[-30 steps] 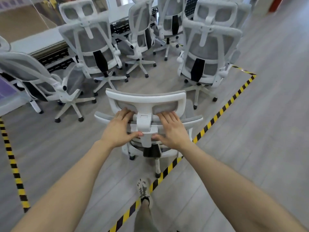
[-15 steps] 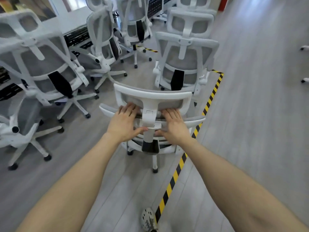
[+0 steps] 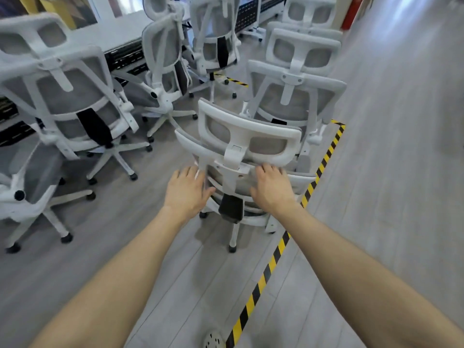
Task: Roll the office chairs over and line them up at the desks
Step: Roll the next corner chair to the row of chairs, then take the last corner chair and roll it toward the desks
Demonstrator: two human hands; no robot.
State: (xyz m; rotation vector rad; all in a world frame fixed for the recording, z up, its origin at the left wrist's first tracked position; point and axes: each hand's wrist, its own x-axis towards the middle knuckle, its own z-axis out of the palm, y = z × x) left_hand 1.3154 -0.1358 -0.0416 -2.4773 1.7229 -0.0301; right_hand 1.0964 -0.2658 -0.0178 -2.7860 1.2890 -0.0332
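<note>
The grey plank floor [image 3: 391, 197] looks smooth, so expect easy rolling and some swivel if you push off-centre. Other mesh chairs [image 3: 67, 96] crowd the white surface [image 3: 120, 33]. Your office chair [image 3: 238, 183] stands beside the yellow-black tape [image 3: 271, 262], its back towards you and just behind a neighbour chair [image 3: 293, 96]. It looks light but top-heavy, so push on the stiff upper back rail [image 3: 187, 143], not the headrest [image 3: 251, 131]. Your left hand [image 3: 187, 193] and right hand [image 3: 272, 189] lie flat-fingered against that back, gripping nothing. No writing is legible.
</note>
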